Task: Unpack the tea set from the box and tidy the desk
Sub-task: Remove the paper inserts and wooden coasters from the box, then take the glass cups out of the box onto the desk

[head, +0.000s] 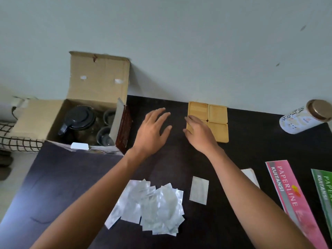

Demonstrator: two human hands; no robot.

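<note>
An open cardboard box [98, 81] stands at the desk's far left, its flap up against the wall. Inside it I see a glass teapot with a black lid [79, 120] and two glass cups [106, 136]. Wooden square coasters [216, 119] lie in a two-by-two block at the back of the dark desk [59, 186]. My left hand [152, 131] hovers open over the desk between box and coasters. My right hand [199, 132] lies flat, fingers spread, covering the near-left coaster.
A heap of silver foil sachets [150, 203] lies near me, with one single sachet [199, 189] to its right. A pink receipt book [294, 200] and a green one [324, 189] lie at the right. A white tin with a gold lid [303, 117] lies on its side at the far right.
</note>
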